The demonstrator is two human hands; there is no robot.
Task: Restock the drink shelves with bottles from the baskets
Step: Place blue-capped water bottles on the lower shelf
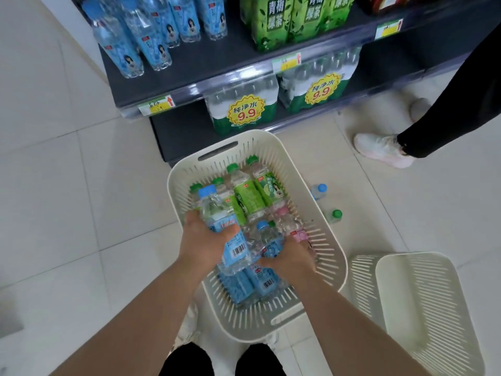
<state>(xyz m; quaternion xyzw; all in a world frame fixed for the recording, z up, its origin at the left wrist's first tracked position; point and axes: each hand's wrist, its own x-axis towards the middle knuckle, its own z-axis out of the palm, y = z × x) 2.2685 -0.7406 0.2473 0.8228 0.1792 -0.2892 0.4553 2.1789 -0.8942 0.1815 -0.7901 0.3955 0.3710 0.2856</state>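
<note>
The shelf [217, 66] in front of you has bare dark board ahead of the blue-label bottles [130, 42] at its left. Those lean and stand close together, so a bottle pushed in carelessly could knock the row over.

The basket [329, 240] sits on the floor between your feet and the shelf base, loosely heaped with bottles. Pulling from the heap may shift the rest, and a green-label bottle [248, 199] could roll onto your fingers. A second basket [423, 308] lies just to your right, near enough to kick as you rise.

Another person's shoe [379, 149] is planted near the shelf's right end. If you swing that way you may bump them.

Your left hand [203, 240] is wrapped round a blue-capped bottle [219, 215], raised above the pile with its barcode facing up. Your right hand [290, 259] curls round a second blue-capped bottle [268, 240], which lies low among the others. That grip looks the weaker one. The thin clear plastic will likely flex, and neighbouring bottles crowd it, so it could slip or snag as it lifts.

Two loose bottles lie on the floor just beside the basket's right wall, one with a blue cap [320, 191] and one with a green cap [334, 215]. Step there and you could roll an ankle or send them under the shelf.
</note>
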